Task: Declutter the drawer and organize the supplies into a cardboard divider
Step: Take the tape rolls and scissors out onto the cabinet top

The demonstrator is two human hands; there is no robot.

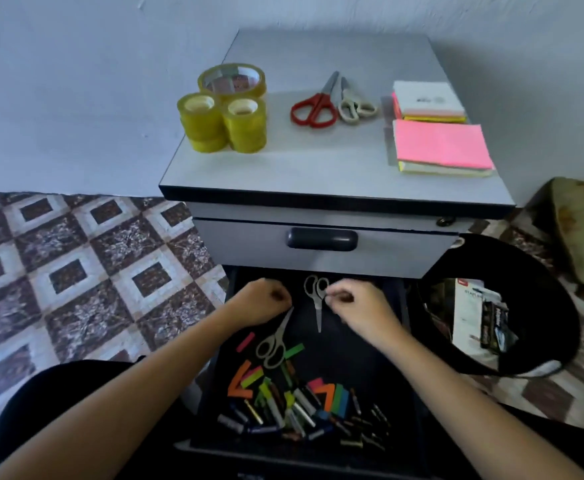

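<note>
Far left: patterned floor tiles [76,271], nothing on them. On the cabinet's tabletop [301,157], left side, I count yellowish tape rolls [226,109] grouped and touching: one wide roll behind, two stacks of narrower rolls in front. Below, the open drawer [346,351] is pulled towards me, dark inside. My left hand [262,301] is in its far left part; the grip is closed, fingers curled, on the blade end of the lower grey scissors [271,351], whose handles lie nearer to me. Under those handles a loose heap of markers and coloured strips [294,400] fills the near half of the drawer. Centre of the tabletop: red scissors [314,105] and pale scissors [352,103] side by side, blades pointing away. Below them the upper drawer [387,251] is closed. In the open drawer's far centre, the upper grey scissors [316,296] lie with blades towards me. My right hand [359,306] is just beside them; its grip is drawn together, thumb and forefinger pinching at the right handle loop. The two hands are apart. Right side of the tabletop: a stack of sticky notes [429,102] behind, a pink-topped pad [442,145] in front. Right of the cabinet, a black bin bag [543,271] stands open with packaging [470,317] inside.
</note>
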